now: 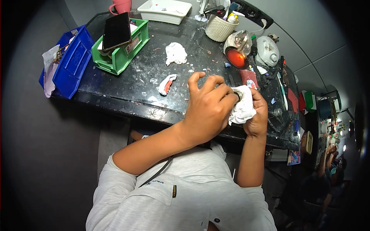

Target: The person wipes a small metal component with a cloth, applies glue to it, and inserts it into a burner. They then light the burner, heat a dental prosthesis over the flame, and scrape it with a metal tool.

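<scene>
Both my hands meet over the front edge of the black worktable (127, 92). My right hand (259, 113) is closed round a crumpled white tissue (243, 109), with its thumb and fingers at the far side. My left hand (210, 104) bends over the same tissue, its fingertips pressed to it and one finger raised and curled. A small dark thing (237, 96) shows at the left fingertips; what it is I cannot make out. On the table nearby lie a curved white and red piece (167, 85) and another crumpled white tissue (176, 53).
At left stand a blue bin (75, 63) and a green bin (133, 44) with a phone (117, 31) on top. A white tray (163, 10), a woven pot (219, 30) and a red-glowing round thing (236, 57) stand at the back. A teal-handled tool (283, 90) lies at right.
</scene>
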Tool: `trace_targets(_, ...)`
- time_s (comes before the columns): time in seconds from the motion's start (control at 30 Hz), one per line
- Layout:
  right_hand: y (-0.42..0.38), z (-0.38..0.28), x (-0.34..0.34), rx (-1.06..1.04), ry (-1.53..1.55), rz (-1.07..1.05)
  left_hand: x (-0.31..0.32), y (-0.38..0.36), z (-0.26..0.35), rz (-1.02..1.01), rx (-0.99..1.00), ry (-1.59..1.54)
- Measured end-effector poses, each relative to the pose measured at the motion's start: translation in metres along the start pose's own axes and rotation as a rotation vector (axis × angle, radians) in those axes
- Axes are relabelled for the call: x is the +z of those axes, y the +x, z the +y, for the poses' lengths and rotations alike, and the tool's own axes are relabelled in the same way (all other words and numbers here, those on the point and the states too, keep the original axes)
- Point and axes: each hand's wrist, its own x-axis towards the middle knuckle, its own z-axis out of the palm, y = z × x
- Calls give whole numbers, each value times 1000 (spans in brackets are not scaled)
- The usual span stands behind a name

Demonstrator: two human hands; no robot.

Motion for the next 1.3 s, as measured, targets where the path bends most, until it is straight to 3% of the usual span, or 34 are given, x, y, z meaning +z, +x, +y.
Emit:
trace_targets(0.57,0,2,8,-74,-147,28,2,-3,-4,34,-28,-95)
trace_targets(0.83,-1,2,13,-73,25,50,5,-1,-1,84,-105,-211)
trace_targets(0.93,-2,-2,12,16,59,101,1,0,1,101,-112,-190)
trace_targets(1.3,-3,0,15,15,32,69,4,0,1,102,-70,-77)
